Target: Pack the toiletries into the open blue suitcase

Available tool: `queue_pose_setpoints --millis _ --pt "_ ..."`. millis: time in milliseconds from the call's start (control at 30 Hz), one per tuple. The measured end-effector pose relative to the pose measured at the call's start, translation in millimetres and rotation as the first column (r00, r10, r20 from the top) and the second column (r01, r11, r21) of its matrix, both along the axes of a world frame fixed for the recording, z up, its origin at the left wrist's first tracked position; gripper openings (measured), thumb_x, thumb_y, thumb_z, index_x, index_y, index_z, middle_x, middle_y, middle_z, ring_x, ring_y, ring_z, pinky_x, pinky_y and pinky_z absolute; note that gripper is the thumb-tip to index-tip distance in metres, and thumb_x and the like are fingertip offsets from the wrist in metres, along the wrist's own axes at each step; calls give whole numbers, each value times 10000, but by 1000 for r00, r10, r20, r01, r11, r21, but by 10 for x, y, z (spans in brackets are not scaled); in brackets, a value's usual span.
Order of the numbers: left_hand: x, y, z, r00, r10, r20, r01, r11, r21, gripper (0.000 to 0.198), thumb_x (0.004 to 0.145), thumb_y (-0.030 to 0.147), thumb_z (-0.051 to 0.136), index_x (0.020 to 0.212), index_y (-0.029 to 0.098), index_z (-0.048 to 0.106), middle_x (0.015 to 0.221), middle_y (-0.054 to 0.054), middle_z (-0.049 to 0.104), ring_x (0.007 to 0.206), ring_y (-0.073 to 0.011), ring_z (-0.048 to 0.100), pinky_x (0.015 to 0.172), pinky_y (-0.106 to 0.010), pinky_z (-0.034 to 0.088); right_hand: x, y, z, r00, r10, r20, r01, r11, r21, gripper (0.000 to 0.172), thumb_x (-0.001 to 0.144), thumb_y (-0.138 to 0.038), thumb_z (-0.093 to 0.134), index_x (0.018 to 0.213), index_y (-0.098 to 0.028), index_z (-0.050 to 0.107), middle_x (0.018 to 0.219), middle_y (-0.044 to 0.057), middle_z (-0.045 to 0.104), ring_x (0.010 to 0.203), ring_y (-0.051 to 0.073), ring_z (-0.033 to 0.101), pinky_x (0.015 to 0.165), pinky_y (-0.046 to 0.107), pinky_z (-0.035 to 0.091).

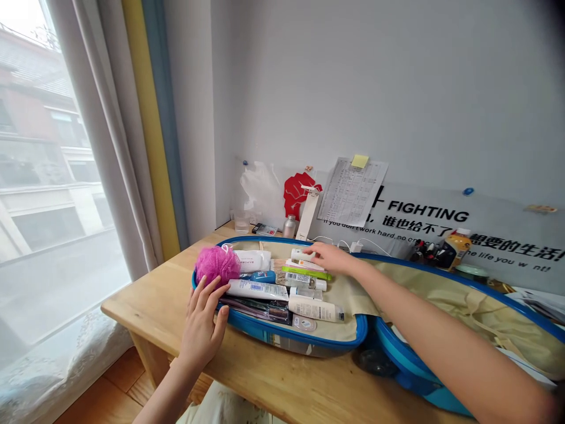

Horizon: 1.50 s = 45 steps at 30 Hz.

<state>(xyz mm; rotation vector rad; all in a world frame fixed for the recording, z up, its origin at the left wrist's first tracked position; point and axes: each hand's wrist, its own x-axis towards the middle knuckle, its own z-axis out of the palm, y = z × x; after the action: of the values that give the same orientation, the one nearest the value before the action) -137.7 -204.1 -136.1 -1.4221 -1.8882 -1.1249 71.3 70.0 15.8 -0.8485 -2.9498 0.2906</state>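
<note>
An open blue-rimmed case [309, 341] lies on the wooden table, its near-left half filled with toiletries. My left hand [206, 321] rests at its left edge, fingers apart, fingertips against a pink bath puff [216, 263]. My right hand [324, 258] reaches to the back of that half, its fingertips at a small white tube [300, 254]; whether it grips the tube is unclear. Around them lie a white tube [257, 290], a blue item [263, 277], a green item [308, 272], a clear bottle [304, 281] and a cream bottle [315, 308].
The case's other half [435, 294] spreads to the right beneath my right forearm. Behind the case stand a silver bottle [289, 227], a white folded lamp [308, 215] and an orange-labelled bottle [459, 244]. The wooden table [150, 294] ends at the left by the window.
</note>
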Motion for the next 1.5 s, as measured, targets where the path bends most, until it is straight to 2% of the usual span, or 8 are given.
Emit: queue_pose_setpoints --millis 133,267,367,467,567,767,1233,1500 --pt "-2 3 14 1000 6 -11 -6 1000 5 360 959 321 370 1264 217 531 1385 -102 513 1407 -296 305 1143 -538 271 500 294 132 989 -143 -25 142 989 -38 301 934 -429 523 1043 -164 616 1026 39 639 899 140 606 839 357 506" --pt "-7 6 15 1000 8 -15 -8 1000 9 361 959 322 366 1261 219 534 1370 -100 524 1405 -294 309 1147 -530 268 1090 472 71 970 -243 26 245 962 -117 309 939 -444 508 1009 -161 609 914 14 632 794 118 595 779 325 507" --pt "-11 6 1 1000 1 -7 -1 1000 6 364 957 327 369 1265 221 533 1372 -100 521 1405 -296 307 1147 -533 267 1427 437 -65 963 -243 115 263 940 -217 266 935 -410 526 1018 -171 608 956 23 631 835 122 595 801 325 508" --pt "-14 5 -15 1000 -2 5 2 1000 -2 365 954 334 376 1265 229 537 1376 -91 519 1393 -296 323 1149 -532 264 1607 310 -172 956 -177 234 250 908 -335 243 905 -355 586 1049 -160 608 1002 28 636 891 136 608 835 347 514" --pt "-16 3 -19 1000 -2 18 2 1000 5 362 953 340 375 1255 238 548 1366 -82 528 1379 -293 345 1151 -528 265 1663 202 -204 933 -132 335 264 884 -386 251 889 -328 613 1068 -153 608 1030 30 636 918 146 612 844 358 517" --pt "-18 -1 -6 1000 -5 31 4 1000 11 366 953 347 372 1253 244 555 1358 -78 534 1384 -292 340 1156 -527 262 1625 121 -192 865 -148 479 326 892 -313 286 899 -377 594 1071 -149 612 1038 32 634 929 160 612 841 369 518" --pt "-18 -3 -16 1000 -2 12 2 1000 12 364 956 343 368 1250 238 555 1361 -84 533 1399 -296 322 1165 -534 237 1502 94 -252 765 -199 612 427 868 -251 342 921 -425 553 1121 -151 594 1071 46 627 924 157 616 813 361 532" --pt "-19 4 -20 1000 3 5 -3 1000 0 365 960 338 362 1252 223 549 1367 -95 524 1404 -298 309 1162 -536 235 1551 115 -197 738 -243 630 475 850 -228 353 926 -427 544 1149 -156 581 1094 57 622 932 154 616 817 366 533"
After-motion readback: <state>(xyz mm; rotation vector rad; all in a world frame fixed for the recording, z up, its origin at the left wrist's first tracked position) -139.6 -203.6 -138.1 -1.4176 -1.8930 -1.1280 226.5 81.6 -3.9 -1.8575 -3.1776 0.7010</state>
